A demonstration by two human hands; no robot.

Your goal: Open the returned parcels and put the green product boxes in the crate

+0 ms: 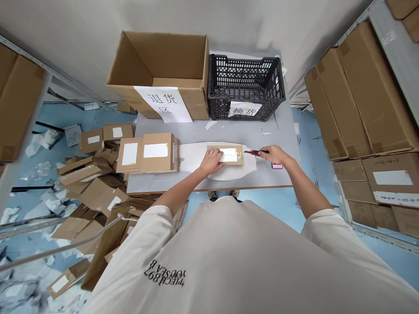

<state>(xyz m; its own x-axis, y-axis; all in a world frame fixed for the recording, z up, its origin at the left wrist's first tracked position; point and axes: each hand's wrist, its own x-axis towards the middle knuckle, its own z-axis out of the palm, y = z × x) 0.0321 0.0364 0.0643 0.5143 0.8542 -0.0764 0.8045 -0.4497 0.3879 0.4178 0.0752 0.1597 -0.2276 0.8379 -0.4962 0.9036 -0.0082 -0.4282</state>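
A small flat cardboard box (225, 162) with a white label lies on a white sheet (193, 163) on the table. My left hand (211, 162) rests on the box's left end with its fingers laid out flat over the cardboard and label. In my right hand (273, 154) is a red and black utility knife (256, 152), its tip pointing left, close to the box's right edge. I cannot tell whether the tip touches the box. A phone (276, 165) with a lit screen lies just below my right hand.
Labelled boxes (157, 152) stand at the table's left. Behind are a large open carton (131, 93) and a black plastic crate (247, 93), both bearing paper signs. Opened cardboard boxes (101, 192) and scraps cover the floor at left. Shelved cartons (369, 87) line the right.
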